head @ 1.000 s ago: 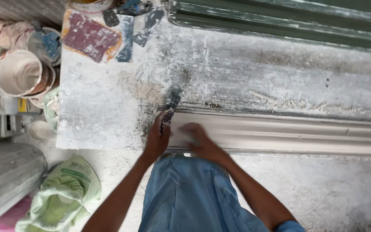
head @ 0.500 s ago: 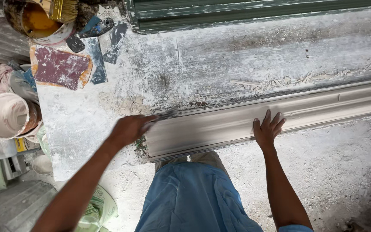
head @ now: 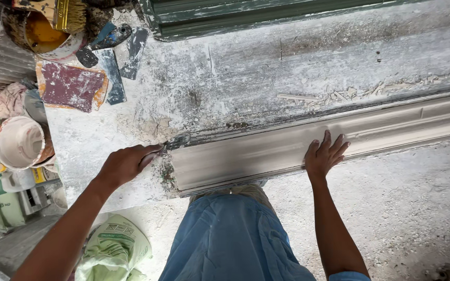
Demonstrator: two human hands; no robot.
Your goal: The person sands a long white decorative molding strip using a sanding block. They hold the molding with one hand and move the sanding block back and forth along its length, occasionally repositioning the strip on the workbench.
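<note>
Left hand [head: 126, 165] clenched on scraper [head: 175, 142] at moulding [head: 287, 151] end; right hand [head: 325, 156] released, flat; keep blade flush.

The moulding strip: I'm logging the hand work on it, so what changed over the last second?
The right hand slid from beside the left to further right along the moulding strip, now flat with fingers spread. The left hand stayed gripping the putty knife at the strip's left end.
</note>
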